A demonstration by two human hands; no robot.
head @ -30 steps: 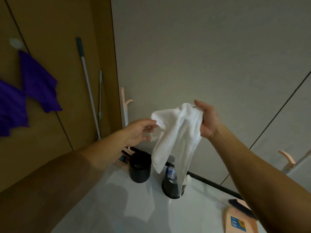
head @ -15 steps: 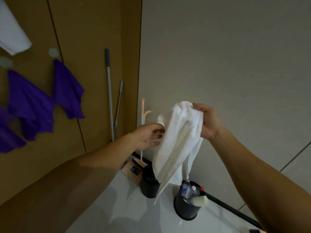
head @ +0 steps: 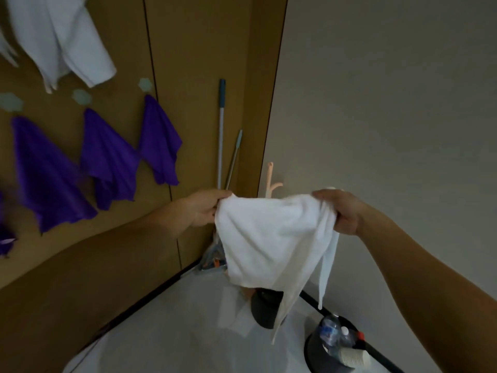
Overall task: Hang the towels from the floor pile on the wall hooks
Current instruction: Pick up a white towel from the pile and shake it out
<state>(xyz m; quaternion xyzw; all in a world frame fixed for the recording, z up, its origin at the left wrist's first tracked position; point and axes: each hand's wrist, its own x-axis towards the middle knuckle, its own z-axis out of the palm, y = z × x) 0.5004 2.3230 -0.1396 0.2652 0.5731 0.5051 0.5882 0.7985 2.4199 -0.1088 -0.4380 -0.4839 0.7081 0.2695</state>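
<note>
I hold a white towel (head: 271,238) stretched between both hands in front of me. My left hand (head: 205,208) pinches its left corner and my right hand (head: 340,211) grips its right edge, with strips hanging down. On the brown wall to the left, three purple towels (head: 107,160) hang from pale hooks (head: 145,84). A white towel (head: 64,39) hangs higher up at the top left. The floor pile is out of view.
A mop handle (head: 221,130) and a thinner pole (head: 234,157) lean in the corner beside a pink stand (head: 270,179). Two dark bins stand on the white floor: one (head: 265,310) under the towel, another (head: 330,351) with bottles and paper cups.
The view has turned left, bringing more hung towels into sight. My left hand has taken hold of the towel's corner, and the towel is now spread between both hands.
</note>
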